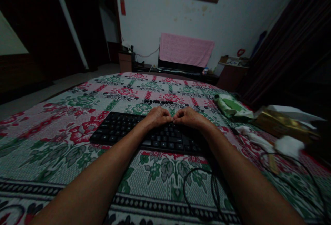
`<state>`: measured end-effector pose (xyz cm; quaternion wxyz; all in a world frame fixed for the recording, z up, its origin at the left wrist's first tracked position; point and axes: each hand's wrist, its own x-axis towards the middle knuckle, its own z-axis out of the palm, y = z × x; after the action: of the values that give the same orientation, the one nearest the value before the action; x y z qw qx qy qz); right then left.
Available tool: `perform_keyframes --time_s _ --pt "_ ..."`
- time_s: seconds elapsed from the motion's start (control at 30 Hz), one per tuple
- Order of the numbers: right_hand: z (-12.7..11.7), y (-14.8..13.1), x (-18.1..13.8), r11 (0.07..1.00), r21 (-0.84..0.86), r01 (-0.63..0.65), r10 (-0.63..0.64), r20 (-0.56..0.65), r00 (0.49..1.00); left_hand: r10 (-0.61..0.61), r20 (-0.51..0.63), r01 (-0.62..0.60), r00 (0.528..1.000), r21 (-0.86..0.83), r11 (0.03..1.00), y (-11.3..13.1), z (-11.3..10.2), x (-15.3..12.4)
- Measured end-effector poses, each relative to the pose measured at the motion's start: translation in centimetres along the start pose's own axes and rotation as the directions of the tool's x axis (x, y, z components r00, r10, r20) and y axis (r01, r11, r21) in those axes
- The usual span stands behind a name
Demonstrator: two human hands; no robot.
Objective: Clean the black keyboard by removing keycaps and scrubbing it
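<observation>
Position: the black keyboard [121, 128] lies flat on the flowered bed [64, 114], lengthwise left to right, just in front of me.

Hands: my left hand [156, 116] and right hand [188, 116] rest on its far edge, right of centre, knuckles up and fingers curled under. The fingertips of the two meet. I cannot tell whether they pinch anything between them, as the tips are hidden.

Nearby: a short row of small black pieces [159, 101] lies on the bed just beyond my hands; they may be keycaps, but they are too small to confirm. A dark cable [199, 190] loops on the near side, right of centre. A green-and-white packet [230, 106], a gold box [281, 123] and a white wad [289, 145] lie to the right, well apart from the keyboard.

Handling, in my judgement: the keyboard is light, stiff plastic and not slippery. The soft bed gives it little support, so pressing one end may tip it. It is best gripped by the two short ends or the bare front rim, not by the keys, which could pop off. Any loose caps are tiny and easily lost in the pattern, so each should be pinched by its sides.
</observation>
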<state>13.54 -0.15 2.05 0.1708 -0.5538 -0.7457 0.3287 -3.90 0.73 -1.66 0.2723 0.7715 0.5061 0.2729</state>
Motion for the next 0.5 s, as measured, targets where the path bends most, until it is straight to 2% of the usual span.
perform_keyframes --time_s 0.17,0.5 --pt "-0.31 0.55 0.02 0.998 0.067 0.021 -0.024 0.049 0.998 -0.077 -0.008 0.077 0.997 0.0 0.997 0.04 0.38 0.43" --pt "0.04 0.92 0.39 0.997 0.068 0.043 -0.044 0.008 0.999 -0.148 -0.035 0.149 0.988 0.015 0.989 0.18 0.69 0.57"
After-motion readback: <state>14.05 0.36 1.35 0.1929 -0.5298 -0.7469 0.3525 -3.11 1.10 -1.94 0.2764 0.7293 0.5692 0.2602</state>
